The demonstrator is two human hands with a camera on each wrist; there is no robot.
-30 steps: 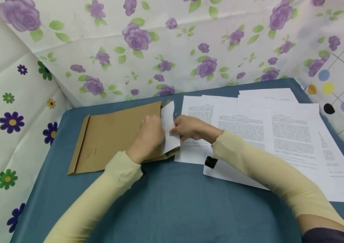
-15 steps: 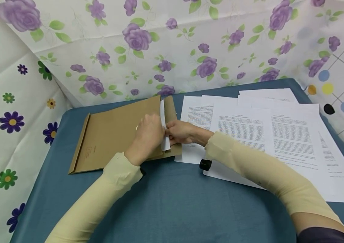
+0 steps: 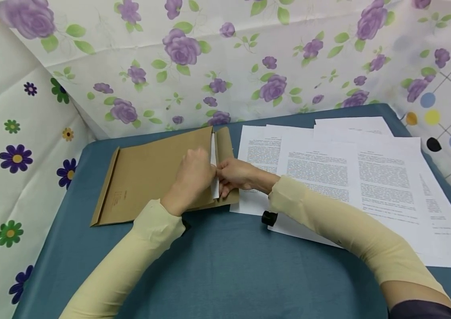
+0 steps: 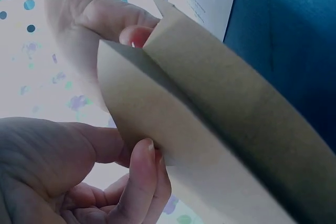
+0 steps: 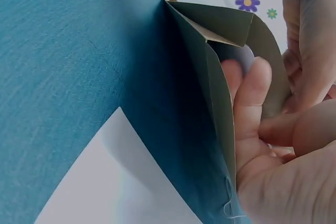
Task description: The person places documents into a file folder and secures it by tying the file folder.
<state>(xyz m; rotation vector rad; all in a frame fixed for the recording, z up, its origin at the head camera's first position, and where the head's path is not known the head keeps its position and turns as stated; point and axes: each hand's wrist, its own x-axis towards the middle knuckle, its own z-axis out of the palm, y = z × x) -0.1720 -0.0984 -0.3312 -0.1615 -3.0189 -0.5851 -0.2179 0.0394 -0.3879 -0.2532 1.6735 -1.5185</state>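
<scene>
A brown paper envelope (image 3: pixel 153 173) lies on the table, its open mouth to the right with the flap (image 3: pixel 224 146) folded out. A narrow white strip of paper (image 3: pixel 214 153) shows in that mouth. My left hand (image 3: pixel 191 179) pinches the envelope's upper panel at the mouth; in the left wrist view its thumb and fingers (image 4: pixel 144 163) grip the edge. My right hand (image 3: pixel 237 173) is at the mouth, close to the left thumb. In the right wrist view, its fingers (image 5: pixel 249 95) reach fairly straight into the opening, against the paper; their tips are partly hidden.
Several printed white sheets (image 3: pixel 317 168) lie overlapping on the right, under the right forearm. A black wrist-camera piece (image 3: pixel 269 218) hangs at the right cuff. A blue-green cloth (image 3: pixel 225 266) covers the table, and a flowered curtain (image 3: pixel 138 44) rises behind it.
The white paper has gone leftward into the envelope, from a wide crumpled piece to a thin strip. The flap has come into view, and my right hand has moved slightly left.
</scene>
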